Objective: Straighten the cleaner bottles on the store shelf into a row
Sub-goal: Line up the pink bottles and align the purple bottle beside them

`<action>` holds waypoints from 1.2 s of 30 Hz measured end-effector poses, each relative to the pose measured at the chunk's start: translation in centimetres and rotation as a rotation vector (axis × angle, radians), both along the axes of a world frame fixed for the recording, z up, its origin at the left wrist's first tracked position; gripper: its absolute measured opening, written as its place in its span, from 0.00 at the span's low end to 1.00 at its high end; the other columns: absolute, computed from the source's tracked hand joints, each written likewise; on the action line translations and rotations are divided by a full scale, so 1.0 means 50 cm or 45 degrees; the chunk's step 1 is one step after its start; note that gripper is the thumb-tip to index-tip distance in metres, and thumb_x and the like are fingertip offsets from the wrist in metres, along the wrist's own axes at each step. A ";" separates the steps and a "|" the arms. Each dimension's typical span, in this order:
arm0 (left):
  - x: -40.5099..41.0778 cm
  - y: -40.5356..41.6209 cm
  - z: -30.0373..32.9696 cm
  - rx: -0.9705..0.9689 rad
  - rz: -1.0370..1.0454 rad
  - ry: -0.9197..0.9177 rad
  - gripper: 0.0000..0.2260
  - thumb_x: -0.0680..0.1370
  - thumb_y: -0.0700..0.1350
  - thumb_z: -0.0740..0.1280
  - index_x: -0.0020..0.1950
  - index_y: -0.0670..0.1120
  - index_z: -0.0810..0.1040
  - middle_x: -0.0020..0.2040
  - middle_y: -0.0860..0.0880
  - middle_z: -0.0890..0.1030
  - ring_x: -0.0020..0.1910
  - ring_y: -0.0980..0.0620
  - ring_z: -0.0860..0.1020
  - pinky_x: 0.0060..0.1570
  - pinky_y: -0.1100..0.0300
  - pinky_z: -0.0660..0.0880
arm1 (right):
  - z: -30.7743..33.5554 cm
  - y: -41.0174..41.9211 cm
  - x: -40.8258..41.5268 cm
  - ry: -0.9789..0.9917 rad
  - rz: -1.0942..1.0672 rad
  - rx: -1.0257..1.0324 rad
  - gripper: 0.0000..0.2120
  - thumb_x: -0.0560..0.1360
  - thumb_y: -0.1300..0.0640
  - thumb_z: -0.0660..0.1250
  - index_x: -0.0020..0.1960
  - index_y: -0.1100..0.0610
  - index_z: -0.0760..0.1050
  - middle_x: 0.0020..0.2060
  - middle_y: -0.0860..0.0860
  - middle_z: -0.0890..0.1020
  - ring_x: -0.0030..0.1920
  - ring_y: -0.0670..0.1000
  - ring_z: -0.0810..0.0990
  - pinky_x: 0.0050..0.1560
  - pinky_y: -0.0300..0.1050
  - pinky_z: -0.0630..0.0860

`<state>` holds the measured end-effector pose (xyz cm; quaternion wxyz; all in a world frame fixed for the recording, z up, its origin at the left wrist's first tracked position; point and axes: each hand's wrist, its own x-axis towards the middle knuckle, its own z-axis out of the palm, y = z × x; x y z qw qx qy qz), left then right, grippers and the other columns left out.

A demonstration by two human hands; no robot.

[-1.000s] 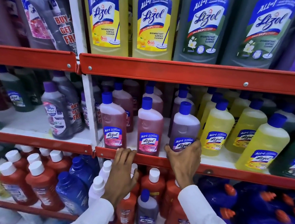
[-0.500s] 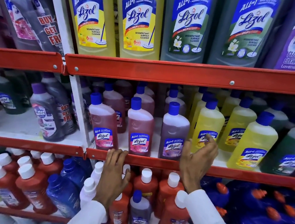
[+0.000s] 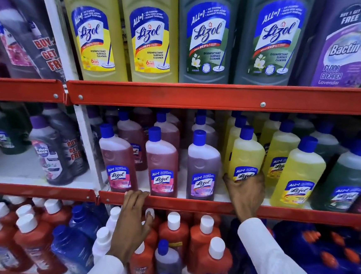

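Note:
On the middle shelf stand blue-capped cleaner bottles: two pink ones [image 3: 118, 162] [image 3: 162, 167] and a purple one [image 3: 202, 171] at the front edge, then yellow ones. My right hand [image 3: 246, 191] is shut around the base of the front yellow bottle [image 3: 247, 155], which stands a little behind the purple one's line. Another yellow bottle [image 3: 299, 176] stands to its right. My left hand [image 3: 132, 224] rests with its fingertips on the red shelf lip [image 3: 191, 204], holding nothing.
Large yellow and green bottles [image 3: 153, 37] fill the top shelf. Red white-capped bottles [image 3: 174, 233] and dark blue ones crowd the bottom shelf. A white upright post [image 3: 88, 142] divides the left bay, where dark bottles [image 3: 48, 152] stand. Green bottles [image 3: 349, 178] sit at far right.
My right hand left the purple bottle, moved right and closed on the base of the front yellow bottle. My left hand stayed on the shelf lip. The view shifted right.

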<state>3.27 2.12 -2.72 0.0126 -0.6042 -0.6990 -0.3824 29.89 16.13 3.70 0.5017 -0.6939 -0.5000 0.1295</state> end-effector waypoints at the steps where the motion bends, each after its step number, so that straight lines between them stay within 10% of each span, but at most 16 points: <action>1: 0.002 0.000 0.001 -0.003 0.001 -0.002 0.24 0.73 0.52 0.58 0.68 0.48 0.72 0.66 0.47 0.75 0.72 0.44 0.66 0.75 0.55 0.58 | -0.003 -0.008 0.003 -0.012 -0.007 0.009 0.46 0.56 0.40 0.78 0.63 0.66 0.67 0.53 0.65 0.80 0.53 0.66 0.80 0.52 0.60 0.78; 10: 0.009 -0.001 0.005 -0.031 0.037 -0.017 0.23 0.73 0.52 0.59 0.67 0.45 0.73 0.64 0.44 0.76 0.70 0.40 0.68 0.73 0.67 0.49 | -0.021 -0.060 0.018 -0.042 -0.020 0.054 0.45 0.56 0.36 0.75 0.62 0.64 0.66 0.53 0.63 0.80 0.53 0.65 0.79 0.53 0.61 0.78; 18: 0.009 -0.009 0.016 -0.026 0.055 -0.007 0.22 0.73 0.47 0.65 0.67 0.45 0.74 0.64 0.46 0.77 0.70 0.45 0.67 0.72 0.55 0.62 | -0.014 -0.113 0.012 0.016 -0.087 0.156 0.52 0.61 0.39 0.78 0.74 0.63 0.58 0.68 0.65 0.72 0.68 0.65 0.70 0.68 0.61 0.69; 23: 0.006 -0.014 0.050 0.035 0.047 -0.056 0.19 0.73 0.47 0.67 0.64 0.44 0.78 0.59 0.44 0.82 0.62 0.46 0.75 0.65 0.57 0.68 | -0.020 -0.223 -0.064 0.202 0.109 0.735 0.18 0.69 0.61 0.72 0.58 0.61 0.75 0.53 0.57 0.78 0.54 0.57 0.76 0.58 0.48 0.72; 28: -0.005 -0.004 0.080 0.088 0.052 -0.177 0.18 0.74 0.48 0.68 0.63 0.45 0.79 0.57 0.44 0.85 0.56 0.44 0.81 0.56 0.58 0.74 | -0.045 -0.234 -0.189 -0.025 0.767 0.391 0.19 0.73 0.61 0.68 0.63 0.52 0.76 0.57 0.49 0.82 0.55 0.48 0.81 0.60 0.43 0.75; 36: -0.026 0.041 0.110 0.103 -0.212 -0.380 0.22 0.73 0.41 0.75 0.66 0.49 0.78 0.56 0.54 0.85 0.51 0.63 0.82 0.54 0.74 0.73 | -0.044 -0.188 -0.253 -0.227 0.763 0.098 0.29 0.70 0.66 0.67 0.71 0.60 0.70 0.66 0.56 0.79 0.64 0.58 0.78 0.64 0.34 0.63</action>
